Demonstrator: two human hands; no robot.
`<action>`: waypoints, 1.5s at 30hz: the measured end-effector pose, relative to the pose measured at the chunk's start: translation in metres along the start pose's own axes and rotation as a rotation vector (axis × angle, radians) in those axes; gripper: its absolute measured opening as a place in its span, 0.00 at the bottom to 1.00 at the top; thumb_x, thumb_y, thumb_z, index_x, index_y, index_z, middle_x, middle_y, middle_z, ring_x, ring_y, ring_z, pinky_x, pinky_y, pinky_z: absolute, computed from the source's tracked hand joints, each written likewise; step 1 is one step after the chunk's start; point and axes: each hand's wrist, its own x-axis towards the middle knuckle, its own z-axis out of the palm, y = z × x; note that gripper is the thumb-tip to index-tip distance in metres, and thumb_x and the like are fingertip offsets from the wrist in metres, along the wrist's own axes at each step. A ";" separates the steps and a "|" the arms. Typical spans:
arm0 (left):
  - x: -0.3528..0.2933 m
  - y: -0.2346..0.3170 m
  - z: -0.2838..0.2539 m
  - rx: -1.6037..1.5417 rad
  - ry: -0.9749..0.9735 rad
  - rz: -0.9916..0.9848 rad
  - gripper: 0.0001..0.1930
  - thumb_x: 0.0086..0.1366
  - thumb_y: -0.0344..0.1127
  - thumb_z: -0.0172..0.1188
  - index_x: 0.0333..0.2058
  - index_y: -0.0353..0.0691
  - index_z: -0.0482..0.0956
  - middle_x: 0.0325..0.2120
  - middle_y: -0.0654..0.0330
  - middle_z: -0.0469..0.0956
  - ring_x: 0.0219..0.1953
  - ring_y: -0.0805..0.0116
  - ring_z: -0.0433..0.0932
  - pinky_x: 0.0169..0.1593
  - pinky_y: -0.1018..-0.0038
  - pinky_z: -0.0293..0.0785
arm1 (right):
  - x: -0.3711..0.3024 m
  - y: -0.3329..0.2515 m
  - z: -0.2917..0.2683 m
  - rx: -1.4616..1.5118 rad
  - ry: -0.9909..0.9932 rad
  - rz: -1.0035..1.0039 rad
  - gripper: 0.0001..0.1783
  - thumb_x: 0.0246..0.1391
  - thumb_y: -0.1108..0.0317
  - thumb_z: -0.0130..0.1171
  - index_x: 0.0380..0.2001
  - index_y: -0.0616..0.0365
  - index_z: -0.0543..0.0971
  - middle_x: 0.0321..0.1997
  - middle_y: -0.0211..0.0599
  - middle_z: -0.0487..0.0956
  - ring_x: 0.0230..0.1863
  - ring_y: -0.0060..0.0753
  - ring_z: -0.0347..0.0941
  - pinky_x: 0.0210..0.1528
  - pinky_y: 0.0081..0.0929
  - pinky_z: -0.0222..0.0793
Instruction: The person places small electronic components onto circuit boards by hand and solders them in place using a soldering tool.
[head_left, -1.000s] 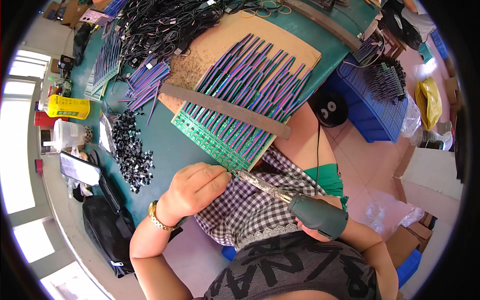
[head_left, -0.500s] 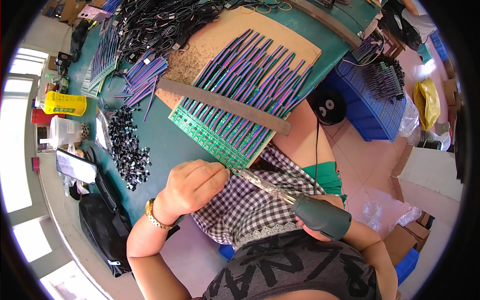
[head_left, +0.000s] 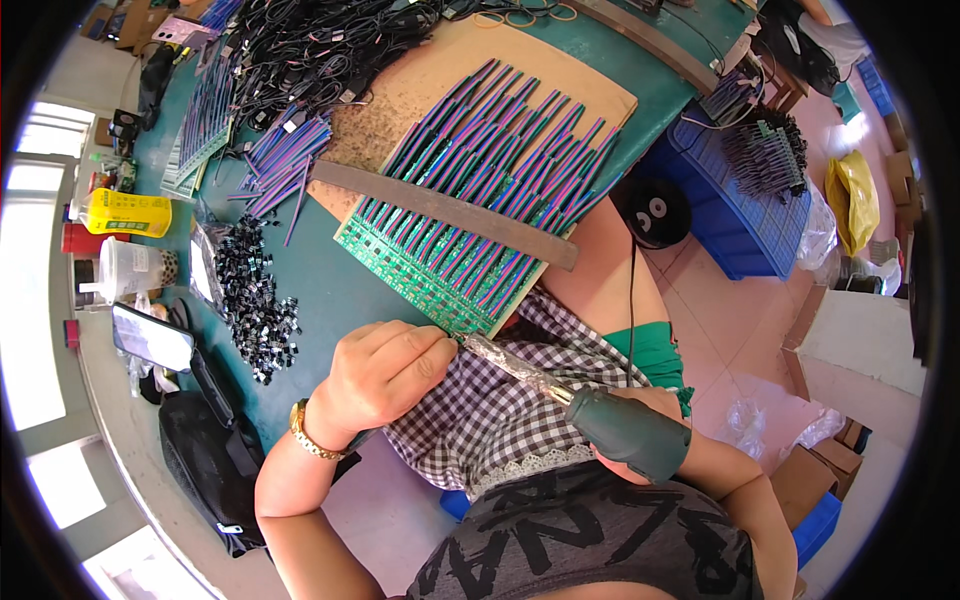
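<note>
A green circuit-board panel [head_left: 385,258], lined with rows of multicoloured wires [head_left: 500,120], lies aslant at the table's edge, its lower corner at the left hand's fingertips and just ahead of the right hand's grip. The left hand [head_left: 390,375] bunches its fingers at that corner; whether they pinch something small cannot be told. The right hand [head_left: 620,466] wraps around the dark handle of a soldering iron [head_left: 630,430], whose tip meets the corner beside those fingertips. Careful work here likely calls for a light, brief touch of the tip, a steady left hand and fingers clear of the hot shaft. A flat brown bar [head_left: 450,207] crosses the wires; beyond sit small black parts [head_left: 258,320] and tangled black cables [head_left: 320,50].
</note>
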 end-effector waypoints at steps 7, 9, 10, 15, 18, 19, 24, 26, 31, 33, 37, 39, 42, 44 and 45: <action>0.002 -0.001 0.000 -0.023 0.010 0.005 0.13 0.45 0.25 0.68 0.33 0.36 0.80 0.28 0.59 0.79 0.21 0.67 0.75 0.22 0.74 0.69 | 0.003 -0.008 -0.003 -0.008 0.050 -0.039 0.11 0.57 0.67 0.56 0.40 0.60 0.80 0.31 0.32 0.82 0.30 0.24 0.78 0.32 0.20 0.75; 0.001 -0.002 0.000 -0.024 0.010 0.004 0.13 0.45 0.25 0.68 0.33 0.36 0.80 0.28 0.59 0.79 0.21 0.67 0.75 0.22 0.74 0.69 | 0.008 -0.021 -0.010 -0.026 0.039 -0.043 0.10 0.57 0.68 0.55 0.40 0.61 0.79 0.31 0.33 0.82 0.29 0.25 0.78 0.31 0.19 0.74; 0.001 -0.002 -0.001 -0.020 0.008 0.003 0.13 0.45 0.25 0.68 0.33 0.36 0.80 0.28 0.59 0.79 0.21 0.67 0.75 0.22 0.74 0.69 | 0.010 -0.028 -0.013 -0.042 0.029 -0.052 0.10 0.58 0.70 0.55 0.40 0.62 0.79 0.31 0.34 0.81 0.29 0.25 0.78 0.29 0.19 0.74; 0.001 -0.001 -0.005 -0.017 -0.002 0.002 0.13 0.46 0.27 0.67 0.33 0.36 0.80 0.30 0.60 0.79 0.23 0.67 0.76 0.24 0.74 0.71 | 0.003 0.001 -0.001 -0.021 0.061 -0.139 0.11 0.55 0.72 0.57 0.40 0.65 0.77 0.32 0.36 0.81 0.29 0.27 0.78 0.30 0.21 0.75; 0.005 0.000 -0.012 -0.008 -0.041 -0.008 0.12 0.47 0.28 0.67 0.33 0.37 0.80 0.30 0.61 0.78 0.25 0.68 0.77 0.26 0.73 0.73 | 0.004 0.001 -0.006 -0.101 0.084 -0.211 0.14 0.53 0.71 0.58 0.42 0.66 0.76 0.33 0.37 0.80 0.29 0.27 0.78 0.31 0.21 0.75; 0.007 -0.002 -0.015 -0.017 -0.066 -0.008 0.12 0.47 0.28 0.67 0.33 0.39 0.80 0.30 0.62 0.78 0.25 0.68 0.77 0.26 0.73 0.73 | 0.003 0.000 -0.008 -0.142 0.102 -0.254 0.15 0.51 0.70 0.58 0.42 0.66 0.75 0.34 0.37 0.80 0.29 0.27 0.78 0.32 0.20 0.74; -0.005 -0.039 -0.066 0.354 0.035 -0.724 0.09 0.56 0.21 0.58 0.37 0.32 0.80 0.32 0.52 0.79 0.26 0.59 0.78 0.32 0.70 0.75 | -0.007 0.000 0.004 0.851 0.163 0.247 0.17 0.53 0.69 0.56 0.45 0.65 0.74 0.35 0.36 0.80 0.31 0.24 0.78 0.33 0.20 0.74; -0.025 -0.063 -0.078 0.447 -0.022 -0.827 0.09 0.59 0.26 0.59 0.39 0.33 0.81 0.32 0.50 0.78 0.33 0.51 0.78 0.37 0.64 0.74 | 0.006 -0.004 -0.009 -0.009 0.122 -0.281 0.16 0.53 0.70 0.56 0.45 0.65 0.74 0.35 0.36 0.80 0.31 0.23 0.79 0.32 0.21 0.74; -0.038 -0.073 -0.077 0.493 -0.029 -0.797 0.06 0.59 0.28 0.61 0.33 0.35 0.83 0.30 0.53 0.78 0.31 0.51 0.77 0.36 0.63 0.74 | 0.013 -0.009 -0.015 -0.026 0.103 -0.342 0.14 0.51 0.71 0.56 0.42 0.65 0.75 0.34 0.36 0.80 0.29 0.24 0.79 0.32 0.22 0.75; -0.031 -0.072 -0.078 0.583 -0.100 -0.809 0.07 0.56 0.26 0.64 0.34 0.34 0.83 0.27 0.53 0.79 0.27 0.57 0.78 0.33 0.69 0.74 | 0.013 -0.011 -0.015 -0.047 0.086 -0.352 0.13 0.51 0.71 0.56 0.40 0.64 0.76 0.33 0.36 0.80 0.28 0.25 0.79 0.31 0.22 0.75; -0.018 -0.058 -0.065 0.301 0.167 -0.803 0.06 0.53 0.22 0.65 0.31 0.34 0.82 0.26 0.56 0.80 0.25 0.65 0.78 0.32 0.75 0.74 | 0.019 -0.020 -0.015 -0.120 0.171 -0.344 0.08 0.49 0.72 0.57 0.34 0.63 0.78 0.29 0.36 0.81 0.28 0.27 0.79 0.31 0.24 0.75; -0.008 -0.042 -0.047 0.106 0.279 -0.632 0.07 0.51 0.17 0.64 0.30 0.34 0.81 0.28 0.57 0.82 0.27 0.70 0.79 0.34 0.79 0.75 | 0.021 -0.019 -0.017 -0.129 0.174 -0.369 0.07 0.48 0.73 0.57 0.32 0.62 0.78 0.28 0.36 0.80 0.28 0.28 0.79 0.32 0.25 0.75; 0.001 -0.019 -0.027 0.049 0.172 -0.438 0.10 0.47 0.18 0.66 0.30 0.37 0.80 0.30 0.58 0.82 0.32 0.62 0.82 0.37 0.73 0.78 | 0.021 -0.021 -0.018 -0.140 0.192 -0.329 0.05 0.45 0.76 0.56 0.28 0.61 0.78 0.27 0.35 0.80 0.29 0.32 0.79 0.34 0.28 0.76; 0.004 -0.011 -0.019 0.013 0.143 -0.399 0.11 0.47 0.19 0.66 0.30 0.38 0.81 0.30 0.58 0.82 0.32 0.62 0.82 0.37 0.73 0.78 | 0.021 -0.020 -0.017 -0.166 0.207 -0.334 0.05 0.44 0.77 0.56 0.28 0.61 0.78 0.26 0.35 0.80 0.29 0.32 0.79 0.34 0.28 0.76; 0.003 -0.010 -0.015 0.005 0.126 -0.370 0.11 0.47 0.19 0.67 0.31 0.38 0.81 0.31 0.58 0.82 0.32 0.62 0.82 0.36 0.72 0.78 | 0.021 -0.020 -0.016 -0.193 0.220 -0.346 0.06 0.44 0.77 0.56 0.28 0.61 0.78 0.26 0.35 0.80 0.30 0.32 0.78 0.34 0.28 0.76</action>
